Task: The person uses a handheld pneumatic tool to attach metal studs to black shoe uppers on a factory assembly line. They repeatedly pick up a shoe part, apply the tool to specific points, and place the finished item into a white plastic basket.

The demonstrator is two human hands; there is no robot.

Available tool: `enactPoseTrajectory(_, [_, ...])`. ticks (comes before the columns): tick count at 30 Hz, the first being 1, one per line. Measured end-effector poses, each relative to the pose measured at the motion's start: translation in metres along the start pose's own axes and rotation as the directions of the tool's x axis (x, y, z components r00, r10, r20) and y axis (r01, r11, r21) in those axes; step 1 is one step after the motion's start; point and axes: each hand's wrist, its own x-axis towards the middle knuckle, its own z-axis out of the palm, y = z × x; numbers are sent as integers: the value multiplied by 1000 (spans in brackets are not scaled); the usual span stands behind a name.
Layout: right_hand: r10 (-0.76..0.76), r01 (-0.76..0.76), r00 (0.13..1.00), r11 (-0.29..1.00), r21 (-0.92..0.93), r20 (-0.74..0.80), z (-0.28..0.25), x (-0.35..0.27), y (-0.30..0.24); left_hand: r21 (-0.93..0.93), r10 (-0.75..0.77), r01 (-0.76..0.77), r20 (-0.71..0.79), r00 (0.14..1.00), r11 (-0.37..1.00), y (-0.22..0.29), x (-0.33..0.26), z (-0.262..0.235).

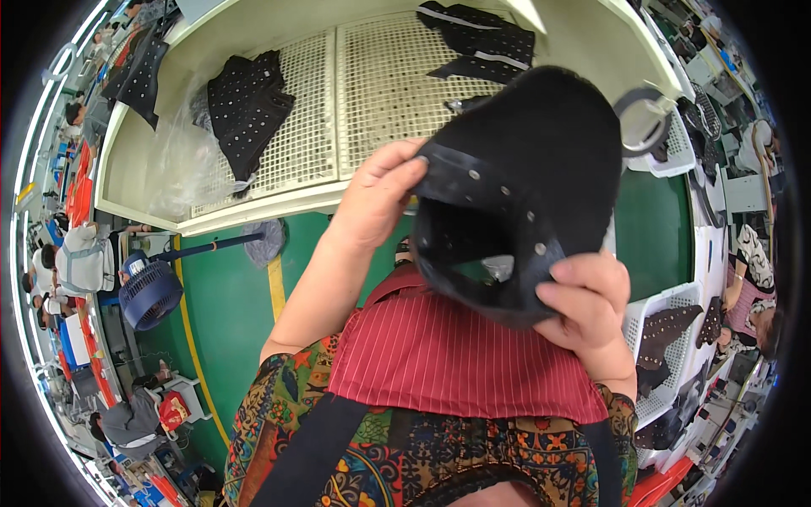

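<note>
A black shoe upper (541, 144) with metal eyelets along its opening is held up in front of my chest. My left hand (380, 190) pinches its edge on the left side, thumb and fingers closed on the material. On the lower right, my right hand (587, 300) grips the rim beside the row of eyelets. The upper's dark hollow faces me, and through a gap at its bottom something light shows. Beyond it, in a large cream bin with a grid floor (308, 127), lie a black studded piece (247, 114) and more black pieces with pale strips (481, 42).
Clear plastic film (182, 165) sits inside the bin's left end. A blue fan (152, 294) stands on the green floor at left. White baskets with dark pieces (663, 351) line the right side, by a ring-shaped lamp or magnifier (644, 122). Several people work at both sides.
</note>
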Motion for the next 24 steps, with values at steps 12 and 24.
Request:
enactPoseTrajectory(12, [496,-545,788,837,40,365,199,54,114,914,231,-285,356,906,-288,164,71,-97])
enactPoseTrajectory(24, [913,-757,347,138,-639,-213,87,-24,191,891,129,243,-209,969,-382,105,127,-184])
